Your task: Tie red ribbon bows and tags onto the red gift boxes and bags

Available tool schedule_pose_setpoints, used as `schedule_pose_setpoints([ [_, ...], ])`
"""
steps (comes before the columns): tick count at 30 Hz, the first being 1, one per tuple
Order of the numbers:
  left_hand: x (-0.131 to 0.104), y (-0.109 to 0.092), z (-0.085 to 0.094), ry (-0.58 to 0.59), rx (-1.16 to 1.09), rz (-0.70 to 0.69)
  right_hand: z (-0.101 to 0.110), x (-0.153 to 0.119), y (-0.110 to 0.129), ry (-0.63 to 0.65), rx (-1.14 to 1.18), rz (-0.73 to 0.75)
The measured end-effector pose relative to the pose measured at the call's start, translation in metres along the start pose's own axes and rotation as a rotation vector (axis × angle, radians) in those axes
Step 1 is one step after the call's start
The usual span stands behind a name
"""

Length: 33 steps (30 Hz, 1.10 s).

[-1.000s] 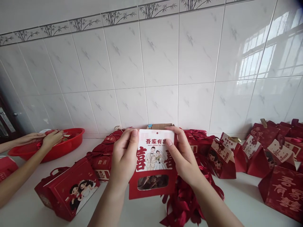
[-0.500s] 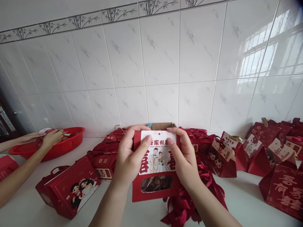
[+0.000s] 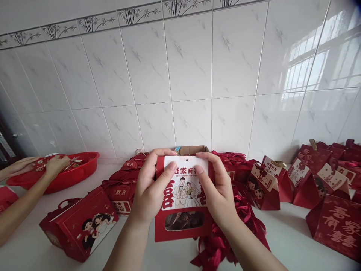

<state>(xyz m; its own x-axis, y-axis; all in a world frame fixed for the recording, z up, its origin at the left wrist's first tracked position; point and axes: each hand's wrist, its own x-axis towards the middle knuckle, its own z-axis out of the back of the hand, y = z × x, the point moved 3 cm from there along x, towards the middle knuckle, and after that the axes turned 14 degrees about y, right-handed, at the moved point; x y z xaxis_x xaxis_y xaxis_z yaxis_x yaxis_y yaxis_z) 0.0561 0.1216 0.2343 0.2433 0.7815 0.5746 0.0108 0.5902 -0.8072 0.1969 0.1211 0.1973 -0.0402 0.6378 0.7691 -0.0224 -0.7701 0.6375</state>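
Red box (image 3: 183,235) — white panel (image 3: 184,180), printed couple (image 3: 184,192), oval window (image 3: 184,221) — is clamped by left grip (image 3: 150,184) and right grip (image 3: 220,186).

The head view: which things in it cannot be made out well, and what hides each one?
Head view: back of the red-and-white box, turned away.
Head view: contents behind its window, too dark to identify.
Head view: some of its lettering, under the left hand and right hand.
Head view: most of the cardboard box, behind the hands and held box.
Head view: leftmost red box, cut off by the picture's edge.
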Motion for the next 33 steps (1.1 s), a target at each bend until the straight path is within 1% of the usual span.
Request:
schedule_pose_setpoints([
  [4, -0.0006, -0.0010, 0.0003, -0.004, 0.011, -0.001, -0.0016, 0.0001, 0.0031, -0.002, 0.017, 0.019],
  [18, 0.0001, -0.0002, 0.0010, 0.003, 0.037, 0.003, -0.0019, 0.0019, 0.0043, -0.014, 0.023, -0.005],
  [29, -0.0004, -0.0004, -0.0006, 0.021, -0.026, 0.008, -0.0023, -0.0007, 0.0062, -0.020, 0.010, 0.014],
  [33, 0.0005, -0.0006, 0.0018, 0.020, 0.018, 0.016, -0.0016, 0.0003, 0.0046, -0.020, 0.005, 0.015],
])
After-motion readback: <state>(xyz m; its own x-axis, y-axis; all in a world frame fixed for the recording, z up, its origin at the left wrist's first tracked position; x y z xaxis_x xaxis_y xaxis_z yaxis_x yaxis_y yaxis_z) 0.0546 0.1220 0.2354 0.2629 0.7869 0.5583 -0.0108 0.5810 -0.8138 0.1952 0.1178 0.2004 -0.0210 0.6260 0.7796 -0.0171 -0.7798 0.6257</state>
